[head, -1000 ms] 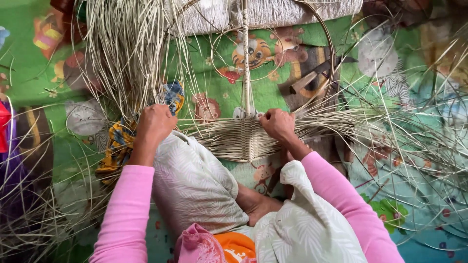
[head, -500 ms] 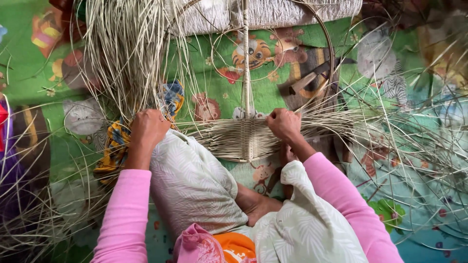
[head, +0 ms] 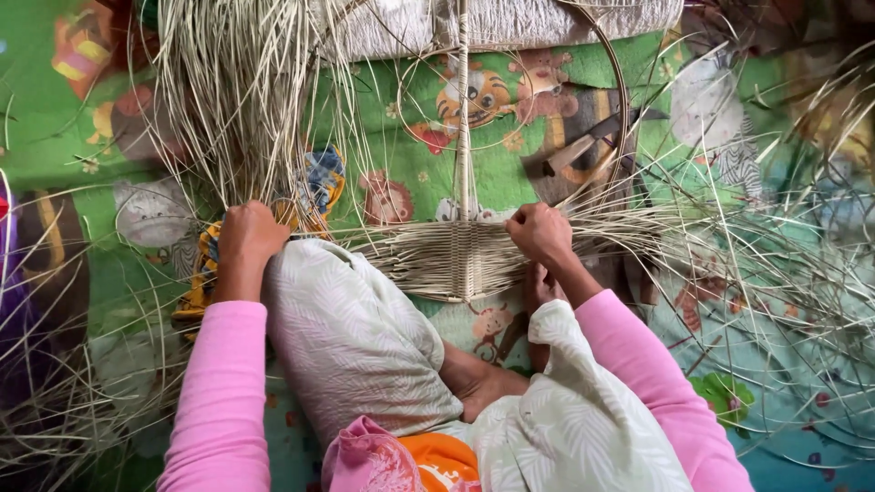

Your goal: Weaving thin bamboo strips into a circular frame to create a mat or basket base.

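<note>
Little has moved: left hand still grips loose cane strands, right hand pinches the woven band.

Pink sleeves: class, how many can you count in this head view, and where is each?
2. One pink sleeve runs up the left side to the left hand; the other runs up the right side to the right hand.

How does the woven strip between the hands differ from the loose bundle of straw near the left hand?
The woven strip is tightly interlaced and runs flat, crosswise, around an upright rod; the loose bundle is unwoven and fans out lengthwise. The right hand grips the strip; the left hand sits at the bundle's base. Both are pale straw-coloured strands.
</note>
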